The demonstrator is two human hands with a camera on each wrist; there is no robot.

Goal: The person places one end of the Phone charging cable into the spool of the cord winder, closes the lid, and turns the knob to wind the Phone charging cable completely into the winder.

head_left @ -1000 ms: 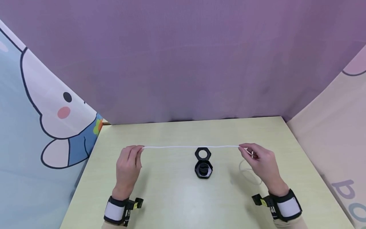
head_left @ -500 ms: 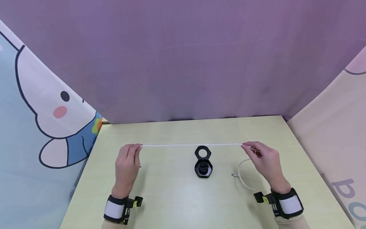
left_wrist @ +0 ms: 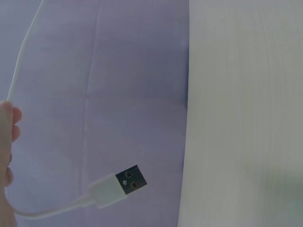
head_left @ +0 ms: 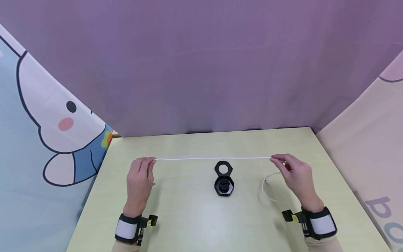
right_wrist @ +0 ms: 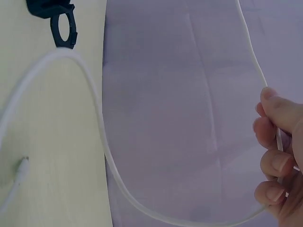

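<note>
A white USB cable (head_left: 201,159) is stretched nearly straight between my two hands above the table. My left hand (head_left: 140,182) pinches it near one end; in the left wrist view the USB plug (left_wrist: 116,187) hangs out below the fingers. With thumb and curled fingers, my right hand (head_left: 297,176) grips the cable farther along. From there the loose tail (head_left: 263,189) curves down in a loop, and its small far connector (right_wrist: 22,165) shows in the right wrist view. Behind the stretched span, a black hexagonal case (head_left: 224,186) lies with its ring-shaped lid (head_left: 223,168) swung open.
The pale wooden table (head_left: 189,224) ends at a purple cloth wall (head_left: 201,70) at the back. A cartoon-printed cloth (head_left: 63,140) hangs at the left, and a pale lettered cloth (head_left: 362,157) at the right.
My right hand has moved to the right, lengthening the taut span of cable. The loose tail has swung into a rounder loop. My left hand has shifted only slightly to the left.
</note>
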